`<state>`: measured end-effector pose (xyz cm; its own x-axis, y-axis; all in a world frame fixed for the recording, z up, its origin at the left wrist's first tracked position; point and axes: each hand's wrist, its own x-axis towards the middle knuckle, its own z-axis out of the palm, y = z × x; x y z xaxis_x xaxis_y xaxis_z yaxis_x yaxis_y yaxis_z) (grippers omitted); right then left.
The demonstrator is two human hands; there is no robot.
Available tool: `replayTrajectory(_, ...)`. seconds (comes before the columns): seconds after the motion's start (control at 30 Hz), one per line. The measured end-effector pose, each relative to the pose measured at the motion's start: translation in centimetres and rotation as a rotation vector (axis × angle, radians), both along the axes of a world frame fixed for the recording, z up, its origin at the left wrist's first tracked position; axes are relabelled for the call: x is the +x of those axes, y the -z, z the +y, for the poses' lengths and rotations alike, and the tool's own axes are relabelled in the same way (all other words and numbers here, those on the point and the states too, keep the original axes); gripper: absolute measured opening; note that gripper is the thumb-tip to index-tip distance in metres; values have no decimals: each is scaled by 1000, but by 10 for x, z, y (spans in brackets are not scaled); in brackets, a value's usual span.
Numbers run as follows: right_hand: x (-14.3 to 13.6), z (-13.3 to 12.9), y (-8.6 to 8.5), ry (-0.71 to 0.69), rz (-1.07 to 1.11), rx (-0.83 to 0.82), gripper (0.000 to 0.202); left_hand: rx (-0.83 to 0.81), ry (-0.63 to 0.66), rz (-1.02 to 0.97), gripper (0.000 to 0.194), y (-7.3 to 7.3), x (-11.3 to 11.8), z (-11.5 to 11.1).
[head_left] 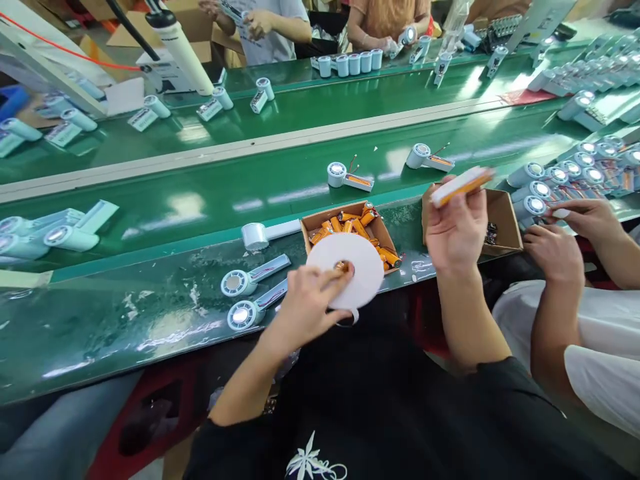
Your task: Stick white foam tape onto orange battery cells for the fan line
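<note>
A white disc-shaped roll [367, 270] is in my left hand [313, 300], with fingers reaching into its central hole. The roll overlaps the front of a cardboard box [387, 243] full of orange battery cells [367, 215]. My right hand [457, 233] is raised over a second cardboard box [505, 217] and pinches a blurred white and orange piece [463, 187]. Left of the battery box lie light blue fan units with handles: one [255, 236] touches the box side, and two more [237, 283] [243, 315] lie in front of it.
A co-worker's hands [555, 250] work close on my right, beside many grouped fan units [535, 190]. Two units with wires [337, 175] [419, 156] lie on the green belt [280, 173]. Other people stand across the line. More units [73, 237] lie far left.
</note>
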<state>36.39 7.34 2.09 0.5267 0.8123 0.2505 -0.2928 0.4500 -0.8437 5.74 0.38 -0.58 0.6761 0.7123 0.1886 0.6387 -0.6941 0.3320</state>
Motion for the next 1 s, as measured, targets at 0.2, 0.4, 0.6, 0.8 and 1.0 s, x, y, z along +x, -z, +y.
replayTrajectory(0.2, -32, -36, 26, -377, -45, -100, 68, -108, -114, -195, 46, -26, -41, 74)
replayTrajectory(0.4, -40, -44, 38, -481, -70, -124, 72, -121, -446, 114, 59, 3, -105, 161)
replayTrajectory(0.6, -46, -39, 40, -392, -120, -169, 71, -371, -319, 491, 67, 19, -124, 211)
replayTrajectory(0.8, -19, -22, 19, -231, -254, -176, 63, -35, -234, 435, 40, 0, -127, 183)
replayTrajectory(1.0, -37, 67, -7, -342, -330, -143, 62, 263, -157, 319, 38, 13, -98, 249)
